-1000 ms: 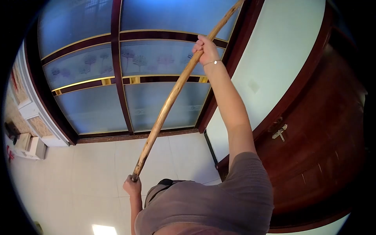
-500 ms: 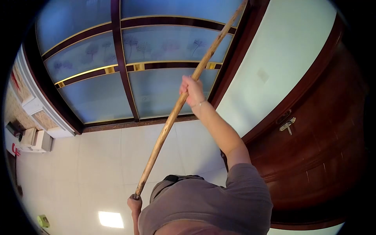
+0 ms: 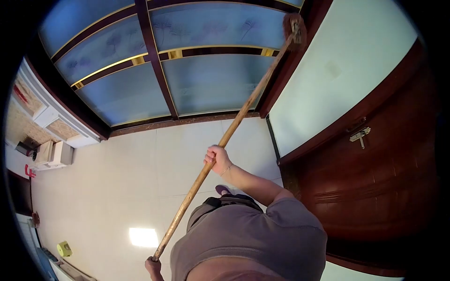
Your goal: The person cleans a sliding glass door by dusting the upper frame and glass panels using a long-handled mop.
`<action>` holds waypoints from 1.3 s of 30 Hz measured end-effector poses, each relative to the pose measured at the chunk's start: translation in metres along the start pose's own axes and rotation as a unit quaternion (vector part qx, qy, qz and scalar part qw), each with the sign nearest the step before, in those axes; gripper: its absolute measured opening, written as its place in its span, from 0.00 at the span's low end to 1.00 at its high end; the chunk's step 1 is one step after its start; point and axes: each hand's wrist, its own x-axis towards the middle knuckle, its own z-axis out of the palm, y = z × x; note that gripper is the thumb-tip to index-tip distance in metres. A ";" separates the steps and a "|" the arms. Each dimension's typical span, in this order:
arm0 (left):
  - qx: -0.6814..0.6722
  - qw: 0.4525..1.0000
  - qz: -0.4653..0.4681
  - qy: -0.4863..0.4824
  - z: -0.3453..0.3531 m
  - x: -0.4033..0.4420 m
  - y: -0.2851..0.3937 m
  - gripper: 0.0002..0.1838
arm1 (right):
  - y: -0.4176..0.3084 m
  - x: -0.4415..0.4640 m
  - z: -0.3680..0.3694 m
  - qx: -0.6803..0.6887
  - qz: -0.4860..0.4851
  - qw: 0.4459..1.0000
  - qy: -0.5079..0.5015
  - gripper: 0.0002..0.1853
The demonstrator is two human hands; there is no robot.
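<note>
A long-handled brush (image 3: 234,124) runs diagonally across the view, its wooden pole rising from lower left to upper right. Its reddish-brown head (image 3: 295,32) is at the dark door frame, beside the top of the pale wall; whether it touches the frame I cannot tell. My right hand (image 3: 216,158) wraps around the middle of the pole, in front of my body. Down at the pole's lower end, my left hand (image 3: 153,268) is closed around the tip, partly cut off by the picture's edge.
Sliding glass doors (image 3: 215,82) with dark, gold-trimmed bars stand ahead. A brown door (image 3: 375,182) with a metal handle (image 3: 360,136) is on the right. White boxes (image 3: 56,154) sit by the left wall, and a yellow-green object (image 3: 64,248) stands on the tiled floor (image 3: 108,187).
The pole has come down and back towards me, bringing the brush head into view. My right hand is now lower and closer to my body, my left hand slightly lower.
</note>
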 end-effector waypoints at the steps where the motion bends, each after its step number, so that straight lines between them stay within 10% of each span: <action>1: 0.016 1.000 -0.004 -0.020 -0.004 -0.009 -0.005 0.08 | 0.009 0.002 -0.013 0.009 0.033 0.999 0.027 0.14; 20: 0.183 0.982 -0.030 0.029 -0.043 -0.050 0.043 0.07 | 0.045 0.047 -0.154 0.121 0.205 0.964 0.122 0.10; 26: 0.248 0.934 -0.174 -0.189 -0.090 -0.036 0.021 0.06 | 0.061 0.044 -0.156 0.156 0.327 0.923 0.134 0.09; 39: 0.329 0.936 -0.096 -0.085 -0.173 0.019 0.224 0.07 | 0.056 0.127 -0.231 0.128 0.296 0.921 0.217 0.13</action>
